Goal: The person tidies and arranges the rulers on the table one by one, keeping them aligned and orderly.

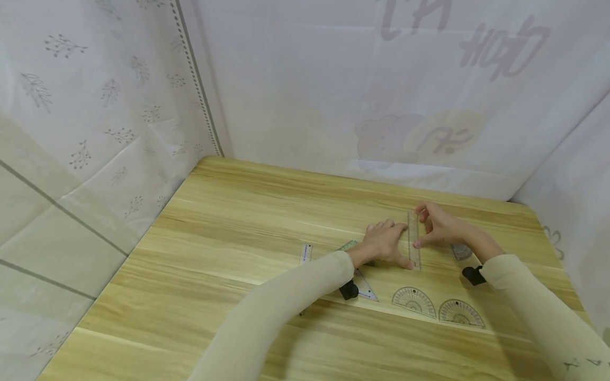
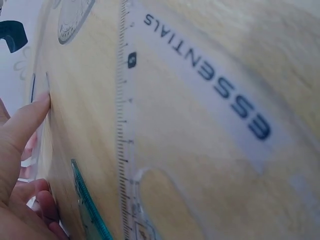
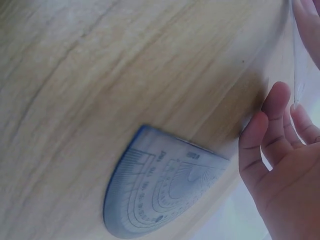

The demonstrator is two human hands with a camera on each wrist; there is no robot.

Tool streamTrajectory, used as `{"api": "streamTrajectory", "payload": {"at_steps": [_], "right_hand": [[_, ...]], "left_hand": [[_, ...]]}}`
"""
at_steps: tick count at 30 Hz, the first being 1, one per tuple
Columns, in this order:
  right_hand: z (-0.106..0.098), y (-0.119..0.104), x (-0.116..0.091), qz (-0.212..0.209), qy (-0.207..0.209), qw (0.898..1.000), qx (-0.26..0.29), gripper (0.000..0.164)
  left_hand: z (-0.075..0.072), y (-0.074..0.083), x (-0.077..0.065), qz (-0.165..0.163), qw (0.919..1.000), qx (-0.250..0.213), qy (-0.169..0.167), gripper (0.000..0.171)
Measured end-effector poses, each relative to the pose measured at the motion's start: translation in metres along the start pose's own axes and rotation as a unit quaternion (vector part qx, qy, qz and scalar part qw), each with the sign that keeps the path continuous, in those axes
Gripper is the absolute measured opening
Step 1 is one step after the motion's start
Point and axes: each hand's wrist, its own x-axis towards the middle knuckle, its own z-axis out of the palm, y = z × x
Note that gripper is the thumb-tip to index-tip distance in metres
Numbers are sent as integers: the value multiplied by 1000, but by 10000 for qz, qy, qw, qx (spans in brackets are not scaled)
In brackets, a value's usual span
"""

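Note:
A clear ruler (image 1: 413,238) lies on the wooden table between my hands, its long side pointing away from me. My left hand (image 1: 385,243) is spread at its left edge, with thumb and index finger reaching the ruler. On the other side, my right hand (image 1: 443,225) touches the right edge with its thumb, its bent index finger near the far end. Beside my right wrist is a blue-edged protractor (image 3: 165,190). Under my left forearm, partly hidden, are a clear set square (image 2: 215,80) marked ESSENTIALS and a green-edged piece (image 2: 90,205).
Two clear protractors, a left one (image 1: 413,301) and a right one (image 1: 461,313), lie side by side nearer me. Another ruler-like piece (image 1: 306,254) lies left of my forearm, partly covered. White printed cloth (image 1: 295,95) hangs behind the wooden table (image 1: 214,238).

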Motion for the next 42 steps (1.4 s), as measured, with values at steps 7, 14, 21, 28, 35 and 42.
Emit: {"api": "streamTrajectory", "payload": {"at_steps": [7, 14, 21, 28, 35, 42], "right_hand": [[-2, 3, 1, 113, 97, 9991, 394, 73], [-2, 3, 1, 122, 188, 9988, 446, 69], [-3, 0, 0, 31, 253, 9982, 549, 63], [-7, 0, -2, -175, 415, 9969, 650, 52], [-11, -5, -3, -412, 803, 9922, 862, 28], [-14, -7, -2, -491, 989, 9866, 1201, 17]], "left_hand": [[-1, 0, 0, 6, 9996, -270, 43, 88], [0, 3, 0, -219, 9952, -878, 369, 43], [1, 6, 0, -467, 9876, -1417, 483, 28], [5, 2, 4, -380, 9759, -2096, 470, 26], [-1, 3, -2, -239, 9636, -2590, 616, 21], [0, 1, -1, -39, 9459, -3180, 645, 17]]}}
